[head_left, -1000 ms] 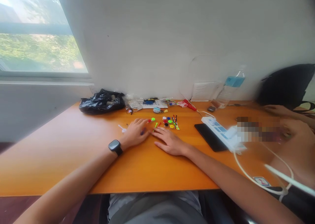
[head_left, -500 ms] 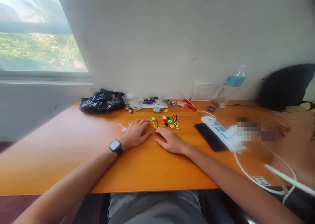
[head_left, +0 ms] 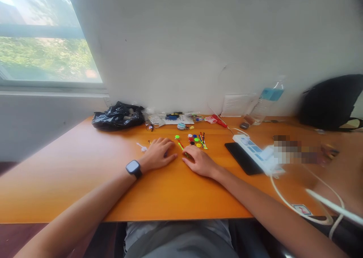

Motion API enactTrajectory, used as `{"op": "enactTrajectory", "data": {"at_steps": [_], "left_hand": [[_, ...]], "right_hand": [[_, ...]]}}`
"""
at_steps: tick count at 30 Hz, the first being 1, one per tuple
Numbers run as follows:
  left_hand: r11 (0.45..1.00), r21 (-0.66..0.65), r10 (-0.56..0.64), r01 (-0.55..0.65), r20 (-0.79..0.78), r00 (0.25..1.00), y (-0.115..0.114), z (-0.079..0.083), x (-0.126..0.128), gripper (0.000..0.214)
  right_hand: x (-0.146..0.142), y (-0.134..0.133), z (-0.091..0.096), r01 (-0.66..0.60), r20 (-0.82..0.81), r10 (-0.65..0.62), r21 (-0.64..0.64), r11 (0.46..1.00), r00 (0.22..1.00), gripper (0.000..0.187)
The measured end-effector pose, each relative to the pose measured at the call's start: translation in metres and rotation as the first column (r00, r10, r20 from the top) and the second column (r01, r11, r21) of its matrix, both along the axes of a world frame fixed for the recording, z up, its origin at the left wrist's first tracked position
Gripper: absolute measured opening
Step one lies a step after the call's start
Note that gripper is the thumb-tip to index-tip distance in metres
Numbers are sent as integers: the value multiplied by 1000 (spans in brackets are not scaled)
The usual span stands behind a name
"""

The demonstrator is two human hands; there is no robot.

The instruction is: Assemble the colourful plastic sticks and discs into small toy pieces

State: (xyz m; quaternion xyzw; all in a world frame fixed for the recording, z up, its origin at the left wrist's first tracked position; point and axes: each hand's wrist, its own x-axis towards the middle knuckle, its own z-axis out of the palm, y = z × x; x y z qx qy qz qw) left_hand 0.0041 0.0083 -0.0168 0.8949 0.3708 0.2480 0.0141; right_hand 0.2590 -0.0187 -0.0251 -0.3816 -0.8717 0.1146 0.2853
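My left hand [head_left: 159, 154] lies palm down on the table with its fingers spread, a dark smartwatch [head_left: 133, 168] on its wrist. Just left of it is a white disc with a stick [head_left: 143, 149]. My right hand [head_left: 200, 161] is loosely curled, thumb apart from the fingers. Its fingertips lie at the lower end of a green stick [head_left: 180, 146], partly hiding it; whether they press on it I cannot tell. A green disc [head_left: 177, 137] lies beyond the gap between my hands. Behind my right hand are a yellow disc [head_left: 198, 145], several other coloured discs and a bundle of thin sticks [head_left: 203, 140].
A black plastic bag [head_left: 117, 116] and small packets line the wall side. A round tin [head_left: 181, 126] sits before them. At the right are a black phone-like slab [head_left: 242, 159], a white power strip [head_left: 256, 152] with cables, a black bag [head_left: 331, 103] and another person's blurred arm [head_left: 346, 167].
My right hand has shifted slightly right and its fingers are more curled. The green and red sticks between my hands have changed position. My left hand has barely moved.
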Motion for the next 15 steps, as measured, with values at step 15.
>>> {"op": "enactTrajectory", "data": {"at_steps": [15], "left_hand": [[958, -68, -277, 277, 16, 961, -20, 7, 13, 21]], "right_hand": [[11, 3, 2, 62, 36, -61, -14, 998, 997, 24]]}}
